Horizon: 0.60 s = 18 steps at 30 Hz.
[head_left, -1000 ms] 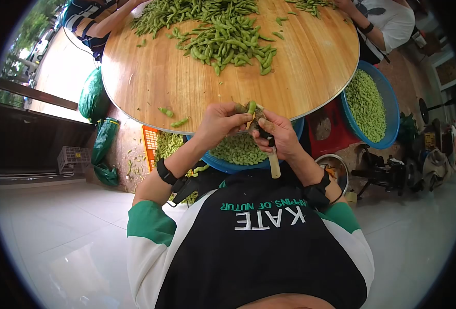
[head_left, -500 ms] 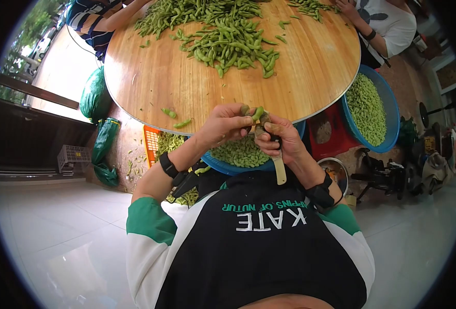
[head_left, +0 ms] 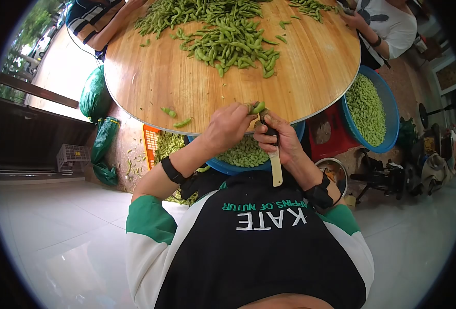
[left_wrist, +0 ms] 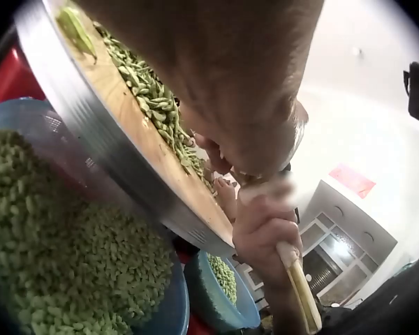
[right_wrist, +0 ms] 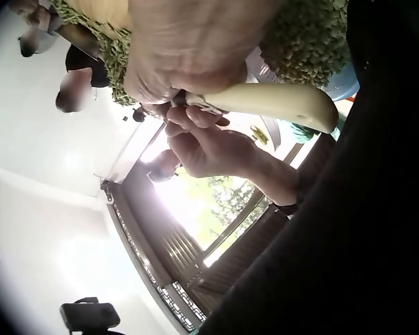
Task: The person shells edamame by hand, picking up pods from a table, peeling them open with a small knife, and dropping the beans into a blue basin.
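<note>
Over the near edge of the round table, my left hand point(head_left: 230, 124) pinches a green soybean pod point(head_left: 259, 107) between thumb and fingers. Its fingertips meet those of my right hand point(head_left: 282, 135). That right hand grips a knife-like tool with a cream handle point(right_wrist: 279, 106), whose end points back toward my body; its working end is hidden by the fingers. Below the hands, a blue basin point(head_left: 220, 165) holds shelled green beans point(head_left: 244, 153). Two loose pods point(head_left: 182, 123) lie on the tabletop left of the left hand.
A large heap of pods point(head_left: 228, 46) covers the far middle of the wooden table point(head_left: 150, 77). Two other people sit across it. Another blue basin point(head_left: 397, 118) of beans stands at the right, an orange crate point(head_left: 149, 143) at the left below the table edge.
The left hand has rolled over, its back now turned up, still at the pod. The right hand stays close by with the tool; its handle has swung slightly.
</note>
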{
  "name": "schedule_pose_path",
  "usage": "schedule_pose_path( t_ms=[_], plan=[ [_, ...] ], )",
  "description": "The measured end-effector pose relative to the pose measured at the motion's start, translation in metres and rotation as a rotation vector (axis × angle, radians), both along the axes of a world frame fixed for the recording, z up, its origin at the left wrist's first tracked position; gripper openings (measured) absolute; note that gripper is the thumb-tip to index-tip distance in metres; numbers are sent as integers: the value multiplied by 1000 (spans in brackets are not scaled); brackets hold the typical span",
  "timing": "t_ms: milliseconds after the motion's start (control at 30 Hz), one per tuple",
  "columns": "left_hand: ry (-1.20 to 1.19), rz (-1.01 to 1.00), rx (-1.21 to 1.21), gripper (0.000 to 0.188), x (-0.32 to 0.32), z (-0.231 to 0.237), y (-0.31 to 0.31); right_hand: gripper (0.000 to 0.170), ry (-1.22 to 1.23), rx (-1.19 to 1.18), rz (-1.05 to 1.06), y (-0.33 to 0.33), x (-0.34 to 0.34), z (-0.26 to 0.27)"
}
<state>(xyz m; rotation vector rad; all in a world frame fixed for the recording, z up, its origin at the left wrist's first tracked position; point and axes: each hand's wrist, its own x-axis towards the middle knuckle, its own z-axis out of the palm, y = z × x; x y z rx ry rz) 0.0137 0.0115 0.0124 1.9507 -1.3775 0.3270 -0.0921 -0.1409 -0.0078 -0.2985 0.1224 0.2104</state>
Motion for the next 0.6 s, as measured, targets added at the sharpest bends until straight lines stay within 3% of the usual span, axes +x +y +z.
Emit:
schedule_pose_path(
  t_ms=[67, 100, 167, 200, 267, 333, 367, 433, 467, 533, 600],
  plan=[
    [521, -13, -94, 14, 0, -3, -1, 21, -1, -19, -17, 2, -1, 3],
    [523, -12, -93, 14, -1, -1, -1, 20, -4, -73, -36, 3, -2, 6],
    [1096, 13, -83, 19, -3, 4, -2, 19, -5, -128, -55, 3, -3, 8],
    [1096, 12, -84, 19, -2, 5, -2, 18, -24, -170, -65, 0, -3, 7],
    [1335, -6, -95, 23, -1, 7, -2, 18, -45, -214, -77, -1, -4, 6],
    [1245, 30, -32, 21, -3, 9, -5, 28, -23, -714, -187, 0, -6, 4],
    [1157, 65, 33, 20, -6, 10, -6, 28, -19, -714, -188, 1, -7, 5],
    [1158, 56, 62, 19, -12, 15, -7, 34, -17, -1173, -360, 2, -6, 8],
    [1157, 47, 91, 17, -14, 16, -7, 34, -16, -1172, -359, 0, -3, 4],
    [1096, 54, 112, 16, -15, 12, -6, 39, -319, -1682, -667, -1, 3, -4],
    [1034, 59, 127, 14, -17, 12, -6, 38, -383, -1779, -679, -3, 1, -1]
  ],
)
